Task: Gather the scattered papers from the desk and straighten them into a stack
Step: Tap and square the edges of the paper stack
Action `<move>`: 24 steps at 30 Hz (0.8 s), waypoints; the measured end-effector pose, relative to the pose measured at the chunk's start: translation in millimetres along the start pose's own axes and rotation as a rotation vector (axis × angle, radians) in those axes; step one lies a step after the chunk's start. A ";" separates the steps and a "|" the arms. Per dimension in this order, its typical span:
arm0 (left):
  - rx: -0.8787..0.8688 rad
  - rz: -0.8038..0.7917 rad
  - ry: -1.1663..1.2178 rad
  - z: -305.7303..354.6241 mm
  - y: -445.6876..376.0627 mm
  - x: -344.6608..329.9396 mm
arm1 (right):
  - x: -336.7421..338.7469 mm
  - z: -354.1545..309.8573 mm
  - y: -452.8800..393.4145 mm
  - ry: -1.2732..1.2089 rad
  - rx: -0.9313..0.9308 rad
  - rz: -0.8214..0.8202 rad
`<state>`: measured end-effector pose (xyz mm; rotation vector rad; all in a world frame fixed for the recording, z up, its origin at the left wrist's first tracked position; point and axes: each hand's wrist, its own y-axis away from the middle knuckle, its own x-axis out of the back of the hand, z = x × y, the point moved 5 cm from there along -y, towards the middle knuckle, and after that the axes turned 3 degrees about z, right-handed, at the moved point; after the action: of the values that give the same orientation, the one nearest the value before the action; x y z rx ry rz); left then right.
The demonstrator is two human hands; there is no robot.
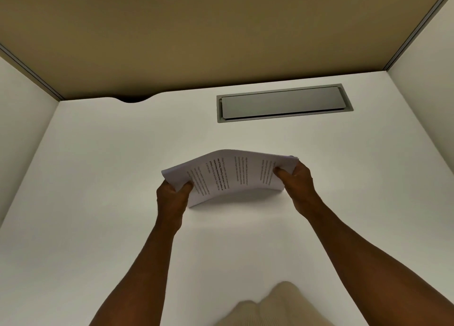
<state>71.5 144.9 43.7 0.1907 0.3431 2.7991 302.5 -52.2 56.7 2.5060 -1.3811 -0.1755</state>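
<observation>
Beige fabric, ribbed, pokes in at the bottom edge, closest to the lens; cannot tell what garment it is. Biggest thing in view: white desk, filling most of the frame, boxed in by white side panels and a tan back panel. Desk's back edge has a dark curved cutout at left. Grey rectangular cable hatch is set flush into the desk at back right, lid down.

Two bare forearms reach in from the bottom toward the desk centre. Papers: a thin stack of white printed sheets, black text in paragraphs, one bold line, text running sideways to the viewer. Stack is held at mid-desk, bowed upward in the middle like an arch, its near edge at or just above the desk with a soft shadow beneath; cannot tell if it touches. Sheet edges at the right end are slightly fanned, not flush.

Left hand is closed on the stack's left end, thumb on top, fingers underneath. Right hand is closed on the right end, thumb on top, fingers wrapped behind.
</observation>
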 end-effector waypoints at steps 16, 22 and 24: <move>0.006 -0.039 0.012 2.8 -7.3 -3.3 | -2.0 -4.7 -6.9 -0.075 0.034 0.080; -0.034 -0.072 -0.011 12.0 -5.0 -7.1 | -0.9 -13.5 -5.6 -0.043 0.072 0.107; -0.066 -0.077 -0.012 19.2 -2.8 -8.6 | 3.3 -20.1 -4.2 -0.058 0.111 0.116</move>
<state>83.7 148.8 60.7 0.1747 0.2500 2.7279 312.4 -49.2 74.7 2.5177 -1.5962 -0.1523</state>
